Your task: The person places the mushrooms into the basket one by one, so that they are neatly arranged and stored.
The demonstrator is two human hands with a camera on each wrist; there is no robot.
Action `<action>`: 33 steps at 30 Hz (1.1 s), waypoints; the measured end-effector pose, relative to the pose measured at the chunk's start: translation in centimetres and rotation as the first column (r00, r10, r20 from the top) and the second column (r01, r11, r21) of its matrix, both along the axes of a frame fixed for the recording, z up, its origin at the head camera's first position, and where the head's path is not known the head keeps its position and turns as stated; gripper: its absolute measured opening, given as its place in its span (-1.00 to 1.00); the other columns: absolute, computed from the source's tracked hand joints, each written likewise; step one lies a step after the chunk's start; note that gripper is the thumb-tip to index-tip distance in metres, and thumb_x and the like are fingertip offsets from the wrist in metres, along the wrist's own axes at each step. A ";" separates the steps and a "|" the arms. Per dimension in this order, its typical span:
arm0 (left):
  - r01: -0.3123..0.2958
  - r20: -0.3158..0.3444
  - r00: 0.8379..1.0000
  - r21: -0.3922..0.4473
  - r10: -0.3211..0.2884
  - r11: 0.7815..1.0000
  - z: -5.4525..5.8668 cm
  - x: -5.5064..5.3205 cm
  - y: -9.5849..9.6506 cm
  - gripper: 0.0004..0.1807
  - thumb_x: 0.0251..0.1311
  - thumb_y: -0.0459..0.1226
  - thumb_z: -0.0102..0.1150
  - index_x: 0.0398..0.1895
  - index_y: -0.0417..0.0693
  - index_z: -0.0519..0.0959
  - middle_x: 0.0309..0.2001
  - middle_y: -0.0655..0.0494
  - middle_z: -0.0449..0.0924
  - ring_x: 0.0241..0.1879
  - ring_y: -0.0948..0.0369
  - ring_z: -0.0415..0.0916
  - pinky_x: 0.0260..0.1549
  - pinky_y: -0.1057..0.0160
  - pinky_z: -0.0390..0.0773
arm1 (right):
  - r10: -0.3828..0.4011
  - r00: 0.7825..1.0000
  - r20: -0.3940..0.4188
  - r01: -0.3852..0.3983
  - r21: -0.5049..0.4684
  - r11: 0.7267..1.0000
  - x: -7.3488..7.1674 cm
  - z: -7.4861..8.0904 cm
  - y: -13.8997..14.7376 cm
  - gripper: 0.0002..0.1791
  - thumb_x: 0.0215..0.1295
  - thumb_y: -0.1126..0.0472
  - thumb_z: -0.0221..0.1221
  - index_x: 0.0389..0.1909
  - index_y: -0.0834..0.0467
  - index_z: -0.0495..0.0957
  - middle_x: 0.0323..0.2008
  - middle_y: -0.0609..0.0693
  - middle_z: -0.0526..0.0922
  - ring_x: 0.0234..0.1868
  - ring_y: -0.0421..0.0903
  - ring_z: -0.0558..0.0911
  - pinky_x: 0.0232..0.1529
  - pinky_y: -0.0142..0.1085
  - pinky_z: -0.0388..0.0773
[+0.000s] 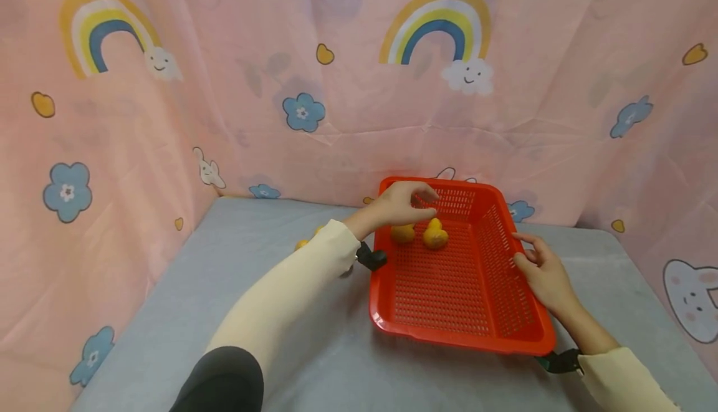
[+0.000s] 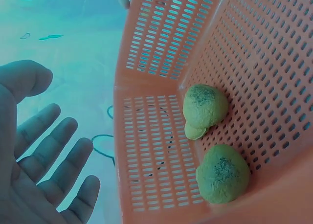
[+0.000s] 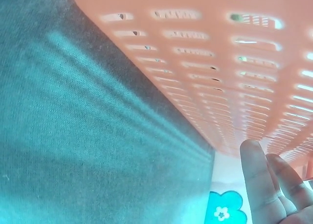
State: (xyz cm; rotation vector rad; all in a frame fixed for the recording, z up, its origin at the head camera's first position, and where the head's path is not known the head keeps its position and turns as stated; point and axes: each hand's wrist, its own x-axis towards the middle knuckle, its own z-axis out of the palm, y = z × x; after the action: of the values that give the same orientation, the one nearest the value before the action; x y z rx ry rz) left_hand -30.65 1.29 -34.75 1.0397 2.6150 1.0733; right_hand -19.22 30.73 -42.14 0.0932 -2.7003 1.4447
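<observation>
A red slotted plastic basket (image 1: pixel 437 281) stands in front of me, its right side tipped up in the head view. Inside, near its far left corner, lie two small yellow gourd-shaped things, one (image 1: pixel 435 235) fully in sight and another (image 1: pixel 402 233) partly behind my left hand. Dark patches mark both in the left wrist view. My left hand (image 1: pixel 405 202) hovers over that corner, fingers loosely bent and apart, holding nothing. With thumb and fingers at the right rim, my right hand (image 1: pixel 546 275) holds the basket; two fingers (image 3: pixel 258 180) show along its outer wall.
More yellow pieces (image 1: pixel 301 244) lie on the grey-blue table (image 1: pixel 252 237), partly hidden behind my left sleeve (image 1: pixel 291 281). A pink patterned curtain (image 1: pixel 348 156) hangs behind the table and along both sides. Dark wrist straps (image 1: pixel 371 256) sit near the basket's edges.
</observation>
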 end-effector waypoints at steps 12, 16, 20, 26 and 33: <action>0.006 -0.069 0.998 0.018 -0.005 1.000 0.5 1.2 -2.2 -0.66 0.21 -0.12 0.22 0.03 0.01 0.57 0.01 0.18 0.61 0.07 0.24 0.51 0.13 0.29 0.47 | -0.003 1.000 0.016 0.003 0.000 1.000 0.0 0.1 0.0 -0.44 0.50 0.12 -0.14 0.43 0.23 0.08 0.07 0.49 0.47 -0.43 -0.26 0.68 -0.47 -0.28 0.65; 0.000 -0.061 0.998 -0.004 0.000 1.000 0.7 1.8 -3.2 -0.64 0.21 -0.12 0.21 0.05 -0.02 0.56 0.03 0.14 0.59 0.10 0.16 0.50 0.16 0.17 0.47 | -0.004 1.000 0.015 0.004 -0.008 1.000 0.1 0.2 0.0 -0.44 0.50 0.11 -0.14 0.43 0.23 0.09 0.06 0.50 0.47 -0.43 -0.24 0.68 -0.48 -0.28 0.65; -0.020 -0.076 0.997 -0.027 0.018 0.999 0.8 2.3 -4.3 -0.63 0.19 -0.11 0.23 0.04 -0.02 0.56 0.03 0.13 0.60 0.09 0.16 0.51 0.13 0.17 0.49 | -0.005 1.000 0.012 0.005 0.003 1.000 0.0 0.2 0.1 -0.44 0.50 0.13 -0.15 0.43 0.23 0.08 0.06 0.50 0.48 -0.44 -0.24 0.68 -0.48 -0.30 0.65; -0.030 -0.078 0.996 0.009 0.031 1.000 1.0 3.0 -5.7 -0.65 0.18 -0.15 0.24 0.02 -0.03 0.57 0.00 0.13 0.61 0.01 0.15 0.54 0.00 0.14 0.57 | -0.010 1.000 0.012 0.010 0.020 1.000 -0.2 0.2 0.2 -0.45 0.50 0.14 -0.15 0.43 0.22 0.08 0.06 0.50 0.49 -0.45 -0.27 0.67 -0.48 -0.32 0.64; -0.042 -0.061 0.997 0.010 0.042 0.999 0.9 3.9 -7.2 -0.66 0.18 -0.17 0.25 0.01 -0.04 0.58 -0.01 0.12 0.60 -0.07 0.17 0.56 -0.13 0.23 0.60 | -0.007 1.000 0.016 0.007 0.017 1.000 -0.2 0.0 0.2 -0.45 0.50 0.13 -0.15 0.44 0.21 0.08 0.08 0.49 0.48 -0.44 -0.27 0.67 -0.47 -0.32 0.64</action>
State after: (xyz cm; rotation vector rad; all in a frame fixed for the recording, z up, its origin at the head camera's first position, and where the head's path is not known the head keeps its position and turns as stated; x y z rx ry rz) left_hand -26.78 -5.93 -33.87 1.0406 2.6944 1.0796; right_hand -19.43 30.94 -42.15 0.0733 -2.7231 1.4265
